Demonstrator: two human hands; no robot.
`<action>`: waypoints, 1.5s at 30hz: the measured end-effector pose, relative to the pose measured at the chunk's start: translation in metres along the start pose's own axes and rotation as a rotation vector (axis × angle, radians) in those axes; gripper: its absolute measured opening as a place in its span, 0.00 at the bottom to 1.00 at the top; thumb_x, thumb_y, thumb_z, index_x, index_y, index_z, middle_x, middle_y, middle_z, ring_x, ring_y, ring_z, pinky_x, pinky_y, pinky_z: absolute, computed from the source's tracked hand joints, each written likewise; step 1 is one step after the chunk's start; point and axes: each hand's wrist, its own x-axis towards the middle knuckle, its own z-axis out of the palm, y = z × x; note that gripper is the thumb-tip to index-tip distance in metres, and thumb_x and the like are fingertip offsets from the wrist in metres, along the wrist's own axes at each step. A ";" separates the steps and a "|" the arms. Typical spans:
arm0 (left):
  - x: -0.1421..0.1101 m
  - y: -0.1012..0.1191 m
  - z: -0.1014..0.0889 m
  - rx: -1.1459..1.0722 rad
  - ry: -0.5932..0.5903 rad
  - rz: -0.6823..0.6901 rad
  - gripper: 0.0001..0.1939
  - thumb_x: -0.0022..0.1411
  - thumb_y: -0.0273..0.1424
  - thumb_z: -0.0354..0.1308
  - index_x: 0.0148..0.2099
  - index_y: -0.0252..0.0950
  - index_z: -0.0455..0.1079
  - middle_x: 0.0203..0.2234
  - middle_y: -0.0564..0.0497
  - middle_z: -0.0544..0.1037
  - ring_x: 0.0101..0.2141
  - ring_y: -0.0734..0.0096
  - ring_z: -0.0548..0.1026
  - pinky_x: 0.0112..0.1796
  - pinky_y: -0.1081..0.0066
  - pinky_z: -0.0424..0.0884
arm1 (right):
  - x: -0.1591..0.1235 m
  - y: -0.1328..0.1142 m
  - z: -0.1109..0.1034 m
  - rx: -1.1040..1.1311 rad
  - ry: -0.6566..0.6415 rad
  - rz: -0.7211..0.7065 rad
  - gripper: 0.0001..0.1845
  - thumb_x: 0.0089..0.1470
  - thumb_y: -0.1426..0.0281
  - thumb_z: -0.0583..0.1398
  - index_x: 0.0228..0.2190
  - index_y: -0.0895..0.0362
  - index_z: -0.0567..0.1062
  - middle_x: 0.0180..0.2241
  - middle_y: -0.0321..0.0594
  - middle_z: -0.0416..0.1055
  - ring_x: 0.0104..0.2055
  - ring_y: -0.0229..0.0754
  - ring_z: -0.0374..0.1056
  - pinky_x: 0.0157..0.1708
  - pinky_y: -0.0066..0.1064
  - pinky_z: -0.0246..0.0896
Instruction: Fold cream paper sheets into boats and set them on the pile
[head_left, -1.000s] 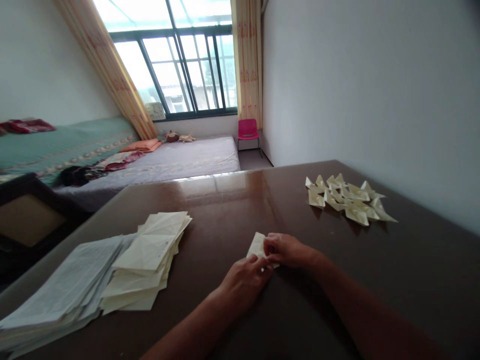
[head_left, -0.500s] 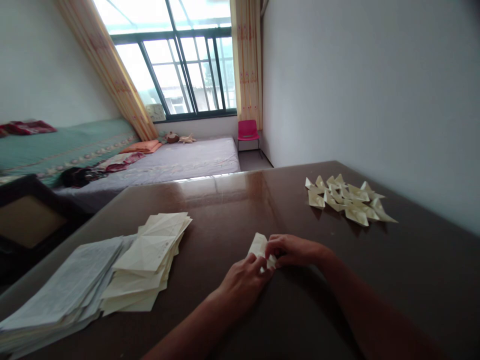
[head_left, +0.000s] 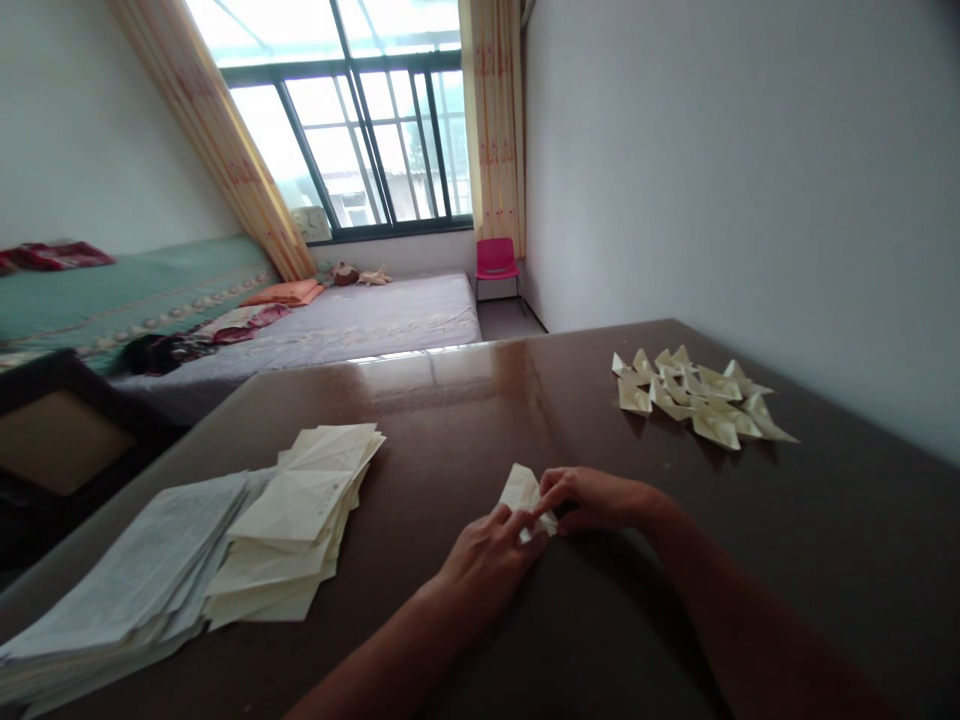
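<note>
A small folded piece of cream paper (head_left: 520, 487) lies on the dark brown table (head_left: 450, 400), pinched between both hands. My left hand (head_left: 487, 560) grips its near edge with closed fingertips. My right hand (head_left: 592, 498) pinches its right side, fingers curled together. To the left, a stack of flat cream sheets (head_left: 300, 515) rests on a larger pile of printed pages (head_left: 120, 585). At the far right of the table lies a heap of several finished folded paper shapes (head_left: 697, 398).
The table meets a white wall (head_left: 750, 180) on the right. Beyond its far edge stand a bed with a purple cover (head_left: 360, 320), a green-covered bed (head_left: 112, 290), a pink chair (head_left: 496, 262) and a window with curtains. A dark framed object (head_left: 52, 430) sits left of the table.
The paper piece has tipped up slightly between the fingers, and my right hand has shifted a little to the right. The piles have not moved.
</note>
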 end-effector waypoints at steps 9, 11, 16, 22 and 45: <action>0.000 -0.005 0.003 0.073 0.048 0.033 0.12 0.68 0.33 0.46 0.51 0.43 0.66 0.43 0.50 0.73 0.40 0.67 0.70 0.38 0.66 0.68 | -0.001 -0.008 0.002 -0.133 0.010 0.001 0.26 0.52 0.64 0.61 0.54 0.47 0.70 0.44 0.42 0.68 0.46 0.44 0.65 0.46 0.31 0.58; 0.000 -0.008 0.003 0.086 0.065 0.034 0.11 0.69 0.32 0.46 0.49 0.42 0.67 0.41 0.50 0.74 0.40 0.67 0.70 0.39 0.65 0.67 | 0.000 -0.009 0.004 -0.141 0.044 0.012 0.24 0.54 0.63 0.59 0.54 0.47 0.70 0.44 0.42 0.68 0.44 0.43 0.66 0.45 0.31 0.59; -0.001 -0.017 0.004 0.080 0.102 0.005 0.09 0.67 0.30 0.48 0.45 0.40 0.68 0.41 0.50 0.74 0.44 0.66 0.69 0.43 0.64 0.65 | 0.003 -0.010 0.008 -0.160 0.106 0.084 0.24 0.53 0.67 0.59 0.53 0.44 0.70 0.43 0.39 0.69 0.39 0.39 0.68 0.40 0.28 0.59; 0.002 -0.016 0.007 0.068 0.047 -0.027 0.10 0.67 0.29 0.48 0.48 0.38 0.67 0.41 0.49 0.74 0.44 0.65 0.69 0.41 0.65 0.67 | 0.006 -0.013 0.012 -0.236 0.133 0.106 0.22 0.55 0.63 0.58 0.52 0.42 0.71 0.46 0.38 0.67 0.38 0.39 0.68 0.40 0.28 0.60; 0.008 -0.009 0.006 -0.015 0.101 -0.114 0.17 0.62 0.41 0.55 0.52 0.41 0.67 0.47 0.48 0.72 0.46 0.62 0.67 0.42 0.63 0.70 | 0.014 -0.009 0.016 -0.395 0.229 0.077 0.19 0.57 0.68 0.55 0.49 0.44 0.74 0.47 0.42 0.69 0.48 0.46 0.60 0.45 0.39 0.54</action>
